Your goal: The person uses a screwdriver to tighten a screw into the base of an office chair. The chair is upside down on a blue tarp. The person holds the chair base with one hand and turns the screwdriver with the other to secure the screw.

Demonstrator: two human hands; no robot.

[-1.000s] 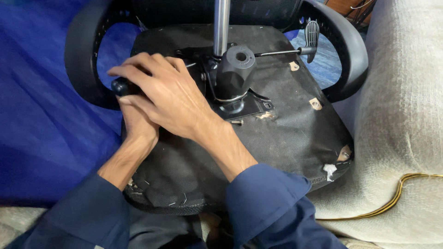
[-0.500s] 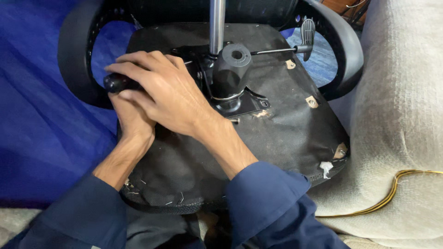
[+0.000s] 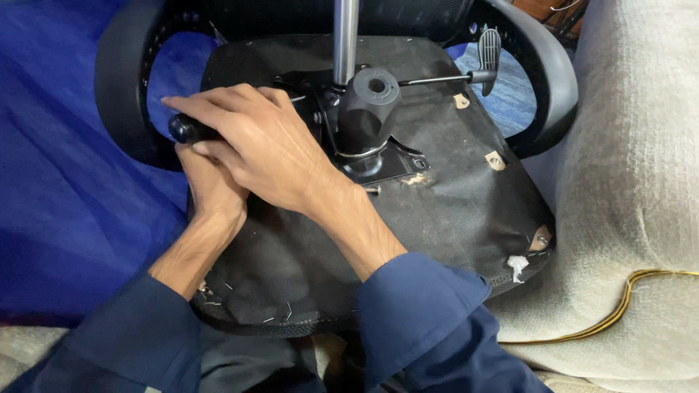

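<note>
One black knob [image 3: 183, 129], at the left edge of the one upturned chair seat [image 3: 437, 218], is gripped by the left hand [image 3: 211, 191], the right hand [image 3: 255, 149] laid over it, fingers curled, beside one steel column [image 3: 345, 36], one lever [image 3: 444, 78], two armrests [image 3: 539, 65].

A blue cloth [image 3: 51, 182] lies left, beige fabric [image 3: 633, 182] right, with a yellow cord [image 3: 619, 313] across it.

One view only — a head-worn camera looking steeply down and slightly forward, close over the upturned office chair seat [image 3: 437, 211]. The forearms enter from the bottom edge, and the chrome gas-lift column [image 3: 345, 40] runs out of the top edge — no second view overlaps.
</note>
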